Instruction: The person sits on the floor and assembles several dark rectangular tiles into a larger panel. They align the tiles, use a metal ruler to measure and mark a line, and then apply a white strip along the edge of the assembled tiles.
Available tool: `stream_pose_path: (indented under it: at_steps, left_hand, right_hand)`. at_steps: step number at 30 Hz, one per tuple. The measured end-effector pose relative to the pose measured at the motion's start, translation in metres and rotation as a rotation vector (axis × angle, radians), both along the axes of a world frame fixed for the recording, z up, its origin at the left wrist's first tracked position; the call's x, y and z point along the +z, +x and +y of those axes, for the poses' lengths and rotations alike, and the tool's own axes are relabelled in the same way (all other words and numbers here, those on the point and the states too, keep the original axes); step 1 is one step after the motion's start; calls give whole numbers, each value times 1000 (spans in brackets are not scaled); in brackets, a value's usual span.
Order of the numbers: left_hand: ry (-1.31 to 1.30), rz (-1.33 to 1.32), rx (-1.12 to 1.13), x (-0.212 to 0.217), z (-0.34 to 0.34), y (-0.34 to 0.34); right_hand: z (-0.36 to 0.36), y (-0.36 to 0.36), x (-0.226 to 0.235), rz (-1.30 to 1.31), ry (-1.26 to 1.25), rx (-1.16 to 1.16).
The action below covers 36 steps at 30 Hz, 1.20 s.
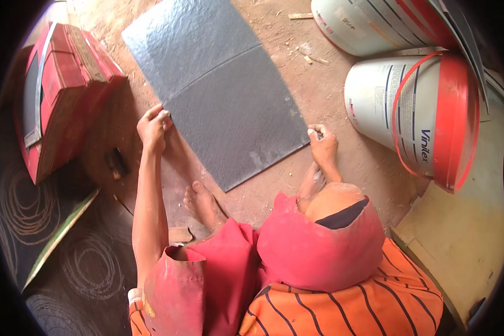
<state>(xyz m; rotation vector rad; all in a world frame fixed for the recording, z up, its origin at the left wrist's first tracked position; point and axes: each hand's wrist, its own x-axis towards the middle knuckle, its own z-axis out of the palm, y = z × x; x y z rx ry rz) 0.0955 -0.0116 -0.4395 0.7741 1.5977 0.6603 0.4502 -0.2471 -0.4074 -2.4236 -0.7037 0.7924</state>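
Observation:
Two dark grey textured tiles lie end to end on the dirt floor, the near tile [235, 117] in front of me and the far tile [190, 39] beyond it. My left hand [154, 126] grips the near tile's left corner with fingers curled over the edge. My right hand [322, 143] is closed at the tile's right corner, touching its edge. My bare foot [204, 204] rests on the floor just below the tile, between my red-clothed knees.
A red cardboard box [61, 95] lies at the left. Two white buckets with red rims lie on their sides at the right, the near bucket [414, 112] and the far bucket [375, 22]. A pale board [465, 235] sits at lower right, a dark patterned sheet [67, 252] at lower left.

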Motion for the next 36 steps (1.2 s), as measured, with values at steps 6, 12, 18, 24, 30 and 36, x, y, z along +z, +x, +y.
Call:
stream_pose_path:
  at_steps: [6,12,18,24,30,36]
  left_hand:
    - [-1,-31,35,1,3,4]
    - [-3,22,-10,-1,7,2]
    - [17,-35,-76,-3,7,-1]
    - [231,85,-42,5,19,1]
    - [488,-27,-376,181,80,122]
    - [873,-172,-843,334,65,270]
  right_hand:
    - [2,-3,1,62,-19,-63]
    - [7,-5,-3,83,-8,-100]
    - [9,3,7,55,-49,58]
    - [51,22,212,333,208,511]
    - [56,134,359,-206,473,465]
    - [72,344,360,-848,254,84]
